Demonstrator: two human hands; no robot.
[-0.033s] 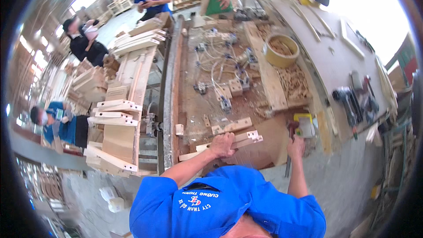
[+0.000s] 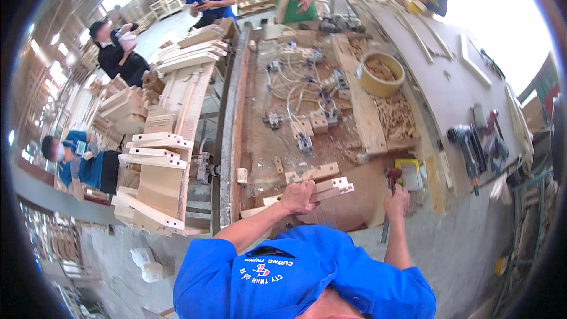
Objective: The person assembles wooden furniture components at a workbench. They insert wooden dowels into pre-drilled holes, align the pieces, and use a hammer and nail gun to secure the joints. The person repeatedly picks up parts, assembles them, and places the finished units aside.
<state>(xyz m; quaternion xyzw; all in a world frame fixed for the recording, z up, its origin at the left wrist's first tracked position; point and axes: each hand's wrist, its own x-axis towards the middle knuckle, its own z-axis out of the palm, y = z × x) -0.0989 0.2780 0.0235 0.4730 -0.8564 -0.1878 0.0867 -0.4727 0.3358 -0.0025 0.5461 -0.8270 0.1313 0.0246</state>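
Note:
My left hand (image 2: 298, 197) is closed over pale wooden rails (image 2: 332, 188) lying side by side on the bench, with drilled holes at their right ends. In my right hand (image 2: 396, 202) is a hammer (image 2: 394, 173) with a reddish head, raised to the right of the rails. Its handle runs down below my fist. Just beyond the rails lies a shorter wooden strip (image 2: 312, 173). A yellow-edged container (image 2: 409, 173) sits close to the hammer head.
Pneumatic fittings with clear tubes (image 2: 298, 91) spread over the bench. A yellow round tub (image 2: 381, 74) holds wooden pieces, with more heaped beside it. Drilled rails (image 2: 156, 156) are stacked at left. Power tools (image 2: 469, 145) lie on the right table. Several people stand around.
The view has shifted slightly, and my right hand with the hammer sits a little lower. My left hand stays on the rails.

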